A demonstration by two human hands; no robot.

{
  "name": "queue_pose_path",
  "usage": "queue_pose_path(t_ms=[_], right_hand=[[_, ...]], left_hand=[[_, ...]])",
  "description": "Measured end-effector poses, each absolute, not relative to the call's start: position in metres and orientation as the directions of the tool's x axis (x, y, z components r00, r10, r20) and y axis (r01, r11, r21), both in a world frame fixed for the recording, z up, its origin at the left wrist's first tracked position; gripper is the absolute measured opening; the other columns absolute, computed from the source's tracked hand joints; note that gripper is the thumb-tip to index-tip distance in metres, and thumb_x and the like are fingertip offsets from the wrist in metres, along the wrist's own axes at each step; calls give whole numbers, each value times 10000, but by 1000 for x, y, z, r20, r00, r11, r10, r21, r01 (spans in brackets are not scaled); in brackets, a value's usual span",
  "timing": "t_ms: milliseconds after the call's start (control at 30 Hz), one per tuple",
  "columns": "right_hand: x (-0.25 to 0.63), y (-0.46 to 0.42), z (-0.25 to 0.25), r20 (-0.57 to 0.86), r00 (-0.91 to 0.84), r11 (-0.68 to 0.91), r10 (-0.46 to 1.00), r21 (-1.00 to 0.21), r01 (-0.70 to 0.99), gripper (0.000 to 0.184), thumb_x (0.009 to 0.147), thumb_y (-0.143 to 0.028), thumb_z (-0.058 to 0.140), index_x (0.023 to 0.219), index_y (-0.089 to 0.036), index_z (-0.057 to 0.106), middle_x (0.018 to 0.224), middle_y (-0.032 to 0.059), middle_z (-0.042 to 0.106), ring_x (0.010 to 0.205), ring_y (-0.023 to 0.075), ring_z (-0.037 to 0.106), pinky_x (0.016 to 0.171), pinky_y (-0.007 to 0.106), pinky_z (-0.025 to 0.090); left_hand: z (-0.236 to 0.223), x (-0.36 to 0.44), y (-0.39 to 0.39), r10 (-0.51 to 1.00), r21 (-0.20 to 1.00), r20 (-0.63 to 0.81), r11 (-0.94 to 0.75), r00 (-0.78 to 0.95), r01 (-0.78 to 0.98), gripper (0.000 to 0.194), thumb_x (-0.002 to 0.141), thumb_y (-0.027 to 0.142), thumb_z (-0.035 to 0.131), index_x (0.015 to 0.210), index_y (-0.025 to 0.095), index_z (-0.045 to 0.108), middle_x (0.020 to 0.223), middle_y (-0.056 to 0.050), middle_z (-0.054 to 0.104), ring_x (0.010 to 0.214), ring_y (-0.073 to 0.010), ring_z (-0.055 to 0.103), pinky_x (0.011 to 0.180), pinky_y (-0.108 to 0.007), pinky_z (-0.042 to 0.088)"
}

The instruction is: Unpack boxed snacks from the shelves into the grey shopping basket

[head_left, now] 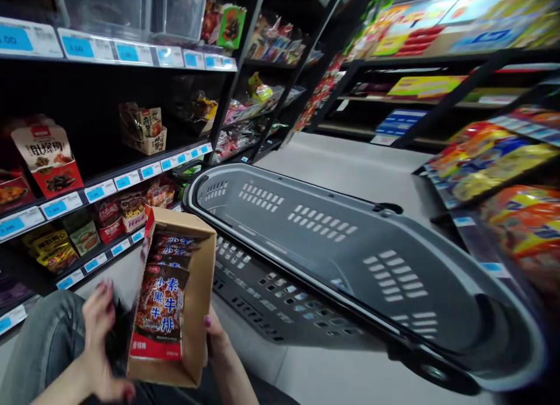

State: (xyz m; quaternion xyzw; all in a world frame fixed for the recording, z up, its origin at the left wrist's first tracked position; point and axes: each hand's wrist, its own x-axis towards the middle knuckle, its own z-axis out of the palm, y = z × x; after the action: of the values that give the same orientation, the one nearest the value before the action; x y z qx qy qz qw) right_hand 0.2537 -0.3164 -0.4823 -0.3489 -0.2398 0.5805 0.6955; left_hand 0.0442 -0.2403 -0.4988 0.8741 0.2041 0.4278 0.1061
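Observation:
A brown cardboard display box [196, 329] is tilted in front of me, its open side facing up. Inside stand several dark snack packets [160, 311] with blue and white lettering and a red strip at the bottom. My right hand [216, 338] grips the box by its right side, thumb on the edge and the other fingers hidden behind it. To the left of the box is my left hand [100, 341], slightly blurred, with fingers spread and nothing in them.
A large grey shopping basket [306, 253] stands on the floor just beyond the box. Shelves [100, 192] with price tags and snack boxes line the left. More shelves with bright packages [529, 224] run along the right. Pale floor [350, 160] stretches behind the basket.

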Motion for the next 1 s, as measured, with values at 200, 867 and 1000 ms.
queue_pose_path(t_ms=[200, 867, 1000], right_hand=[[252, -312, -496, -110, 133, -1, 985, -774, -633, 744, 562, -490, 737, 1233, -248, 523, 1113, 83, 661, 1016, 283, 619, 885, 406, 489], [252, -299, -492, 437, 148, -66, 887, -197, 978, 223, 825, -219, 581, 1045, -220, 611, 1009, 66, 669, 983, 256, 478, 862, 430, 282], [247, -297, -511, 114, 225, -218, 968, -67, 974, 76, 773, -148, 596, 838, -172, 626, 777, 93, 670, 900, 276, 468, 785, 432, 252]], left_hand=[[-489, 78, -190, 624, 929, 6, 285, 782, -235, 954, 668, 567, 604, 1459, 338, 122, 1573, 3, 91, 1419, -332, 75, 1136, -502, 120], [-543, 93, -197, 692, 889, -255, 442, 675, -117, 950, 604, 210, 621, 1455, 280, 204, 1555, 28, 185, 1422, -300, 94, 1148, -439, 137], [-561, 101, -207, 660, 934, -236, 356, 713, -20, 944, 608, 203, 641, 1451, 277, 222, 1537, 12, 243, 1421, -294, 102, 1157, -425, 80]])
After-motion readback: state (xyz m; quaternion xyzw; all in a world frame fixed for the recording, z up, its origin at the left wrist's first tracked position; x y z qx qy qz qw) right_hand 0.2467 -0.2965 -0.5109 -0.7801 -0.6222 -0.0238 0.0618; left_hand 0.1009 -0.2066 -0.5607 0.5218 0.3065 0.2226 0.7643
